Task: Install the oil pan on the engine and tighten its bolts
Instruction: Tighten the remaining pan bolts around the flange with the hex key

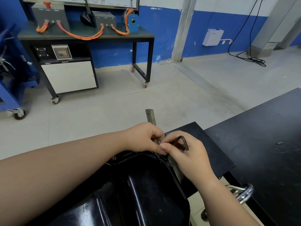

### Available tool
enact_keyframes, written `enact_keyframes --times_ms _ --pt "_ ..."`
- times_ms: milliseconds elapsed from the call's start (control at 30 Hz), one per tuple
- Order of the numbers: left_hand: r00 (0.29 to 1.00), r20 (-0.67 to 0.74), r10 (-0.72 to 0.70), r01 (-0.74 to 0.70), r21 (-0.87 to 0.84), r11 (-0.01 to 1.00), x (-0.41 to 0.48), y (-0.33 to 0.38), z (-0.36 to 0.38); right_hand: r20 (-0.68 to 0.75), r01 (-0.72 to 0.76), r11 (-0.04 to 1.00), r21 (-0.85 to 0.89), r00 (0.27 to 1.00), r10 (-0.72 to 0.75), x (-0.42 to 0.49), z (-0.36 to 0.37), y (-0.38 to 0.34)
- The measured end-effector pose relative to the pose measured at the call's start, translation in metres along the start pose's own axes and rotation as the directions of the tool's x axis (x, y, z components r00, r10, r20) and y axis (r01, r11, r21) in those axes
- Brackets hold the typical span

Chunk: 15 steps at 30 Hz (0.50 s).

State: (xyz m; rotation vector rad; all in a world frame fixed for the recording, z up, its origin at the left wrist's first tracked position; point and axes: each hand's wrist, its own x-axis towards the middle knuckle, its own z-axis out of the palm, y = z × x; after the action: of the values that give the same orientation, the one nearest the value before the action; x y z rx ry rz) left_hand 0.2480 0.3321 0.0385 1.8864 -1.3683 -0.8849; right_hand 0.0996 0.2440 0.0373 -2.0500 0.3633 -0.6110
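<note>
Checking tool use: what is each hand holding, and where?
Right hand pinches an L-shaped hex key by its long arm. Left hand's grip is hidden.

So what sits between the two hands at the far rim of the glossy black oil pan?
In the head view, a dark L-shaped hex key, pinched by right hand and left hand, above the oil pan.

I am in a vehicle training workshop. Ahead of me a wheeled bench [86,37] carries grey boxes [48,15] joined by orange cables [84,36], with a labelled panel [81,0] above them. The wall [162,33] is painted blue below and white above, and the floor [179,88] is pale tile. A blue cart [11,79] on casters stands at my left. Black cords [249,57] trail on the floor by the wall.
</note>
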Motion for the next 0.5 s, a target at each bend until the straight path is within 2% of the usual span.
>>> enact_keyframes --times_ms 167,333,400,500 --pt "0.999 0.046 -0.004 0.006 -0.054 0.998 -0.002 -0.002 -0.003 0.137 0.007 1.000 0.005 0.991 -0.008 -0.003 -0.009 0.002" --pt "0.999 0.048 -0.019 0.023 -0.082 0.996 -0.002 -0.001 -0.001 0.010 -0.073 0.997 -0.020 0.997 0.073 0.002 -0.004 0.002" --pt "0.999 0.032 -0.007 0.010 -0.099 0.995 -0.001 0.000 -0.001 -0.044 -0.047 0.998 -0.048 0.998 0.045 0.003 0.000 0.003" --pt "1.000 0.025 -0.002 0.004 -0.102 0.995 -0.001 -0.002 0.000 -0.017 -0.040 0.999 -0.027 0.999 0.040 0.002 0.001 0.003"
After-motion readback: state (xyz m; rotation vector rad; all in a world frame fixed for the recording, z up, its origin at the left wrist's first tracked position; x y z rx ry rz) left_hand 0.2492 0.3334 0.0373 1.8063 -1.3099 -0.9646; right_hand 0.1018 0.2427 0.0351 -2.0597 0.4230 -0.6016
